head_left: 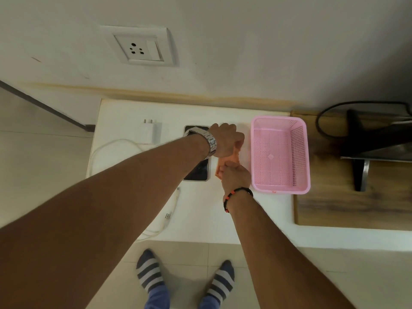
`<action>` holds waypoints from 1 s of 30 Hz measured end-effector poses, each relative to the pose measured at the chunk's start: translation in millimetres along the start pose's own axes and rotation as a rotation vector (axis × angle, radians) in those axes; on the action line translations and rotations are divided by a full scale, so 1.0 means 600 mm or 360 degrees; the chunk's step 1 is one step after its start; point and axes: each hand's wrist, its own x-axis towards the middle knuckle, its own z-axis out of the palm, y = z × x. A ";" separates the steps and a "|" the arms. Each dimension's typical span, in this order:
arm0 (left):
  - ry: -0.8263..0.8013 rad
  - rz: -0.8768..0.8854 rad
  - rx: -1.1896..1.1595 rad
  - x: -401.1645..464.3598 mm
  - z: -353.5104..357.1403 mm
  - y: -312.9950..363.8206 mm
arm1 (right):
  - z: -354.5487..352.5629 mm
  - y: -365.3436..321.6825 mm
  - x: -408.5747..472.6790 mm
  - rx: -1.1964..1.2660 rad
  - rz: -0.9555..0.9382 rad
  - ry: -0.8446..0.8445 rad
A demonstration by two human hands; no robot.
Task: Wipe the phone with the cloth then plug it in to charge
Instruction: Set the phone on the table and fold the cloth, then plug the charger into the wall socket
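White wall at 12 o'clock, pale tile floor at 9, wooden board at 3.

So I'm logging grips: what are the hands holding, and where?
Both grip the orange cloth: left hand at its far end, right hand at its near end.

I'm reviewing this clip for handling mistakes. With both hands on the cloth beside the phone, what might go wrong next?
1. The left forearm crosses over the phone, so lifting the cloth held by both hands might nudge it.
2. The cable loops off the table's front edge; a snag may drag the charger.
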 end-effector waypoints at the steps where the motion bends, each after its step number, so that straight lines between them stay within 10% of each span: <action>1: -0.0003 -0.0010 0.0009 -0.001 -0.001 0.003 | 0.011 -0.014 0.007 -0.0012 0.0058 -0.0103; 4: -0.0053 -0.0090 0.0023 -0.004 -0.007 0.021 | -0.006 -0.036 0.014 -0.0021 0.0111 -0.0406; 7: 0.0030 -0.0169 0.0070 -0.017 -0.014 0.032 | -0.020 -0.051 0.001 -0.0095 -0.0116 -0.0166; 13: 0.0863 -0.0073 -0.0837 -0.111 0.006 0.038 | -0.030 -0.058 -0.049 0.1667 0.0323 -0.0077; 17: 0.1111 -0.0138 -0.1421 -0.207 0.049 0.039 | -0.032 -0.041 -0.119 0.1391 0.0026 0.0087; 25: 0.1425 -0.1041 -0.1337 -0.296 0.124 -0.137 | 0.026 -0.025 -0.181 0.1092 -0.0110 -0.0107; 30: 0.0979 -0.1149 -0.0800 -0.239 0.085 -0.246 | 0.063 -0.063 -0.179 0.1050 -0.0164 -0.0213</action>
